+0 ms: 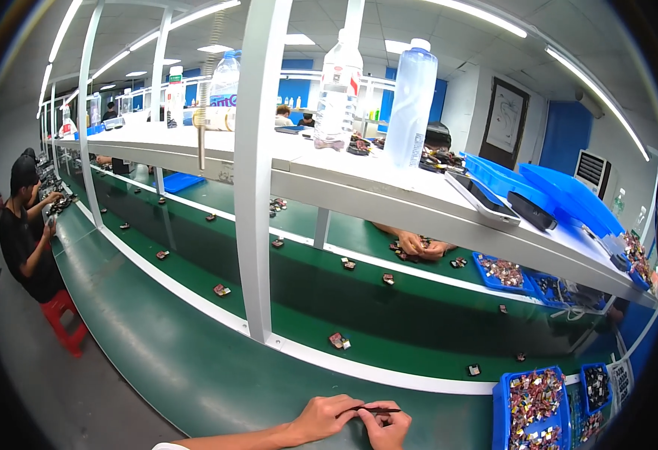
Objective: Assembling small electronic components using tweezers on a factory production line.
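My left hand [323,418] and my right hand [387,429] meet over the green bench at the front edge. A thin dark strip [383,410], perhaps tweezers, runs between them; its exact kind is unclear. My right thumb and fingers pinch it, and the curled fingers of my left hand close on its other end. Right of my hands stands a blue bin [502,409] full of small red, white and yellowish parts.
Small parts [339,341] lie spaced along the green conveyor belt [299,322]. A white post [257,225] rises ahead to a shelf [389,184] with bottles and a phone. Across the belt, another person's hands [422,247] handle parts. Another person [29,232] works at left.
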Tool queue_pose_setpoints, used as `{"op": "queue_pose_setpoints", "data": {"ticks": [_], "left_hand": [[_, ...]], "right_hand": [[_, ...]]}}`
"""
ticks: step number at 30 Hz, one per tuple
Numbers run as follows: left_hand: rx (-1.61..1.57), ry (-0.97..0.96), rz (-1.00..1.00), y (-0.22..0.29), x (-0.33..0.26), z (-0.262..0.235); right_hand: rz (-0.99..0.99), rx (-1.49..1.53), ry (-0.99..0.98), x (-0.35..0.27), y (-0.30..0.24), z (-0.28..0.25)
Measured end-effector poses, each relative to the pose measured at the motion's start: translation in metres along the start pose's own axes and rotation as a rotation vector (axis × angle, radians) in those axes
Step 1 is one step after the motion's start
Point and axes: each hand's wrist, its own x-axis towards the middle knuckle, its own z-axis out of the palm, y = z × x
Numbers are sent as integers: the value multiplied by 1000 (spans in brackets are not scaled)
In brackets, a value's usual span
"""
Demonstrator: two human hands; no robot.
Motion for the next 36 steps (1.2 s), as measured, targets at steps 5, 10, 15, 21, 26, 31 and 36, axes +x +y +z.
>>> {"op": "queue_pose_setpoints", "data": {"ticks": [5,10,15,21,26,31,36], "left_hand": [[77,-22,36,-1,-5,0],[35,-26,-75,21,1,-2],[66,-66,-131,16,-3,1],[127,-62,-93,19,-3,11],[124,-101,-92,33,5,11],[110,-60,-11,40,10,12],[156,30,88,52,20,9]], "right_hand": [[66,113,-7,-3,-1,0],[92,89,-25,-4,2,-6],[68,-5,-32,-7,1,-10],[106,99,-16,-8,11,-14],[54,127,44,-14,32,-11],[-56,94,41,-13,30,-11],[-34,154,57,-13,31,-10]]}}
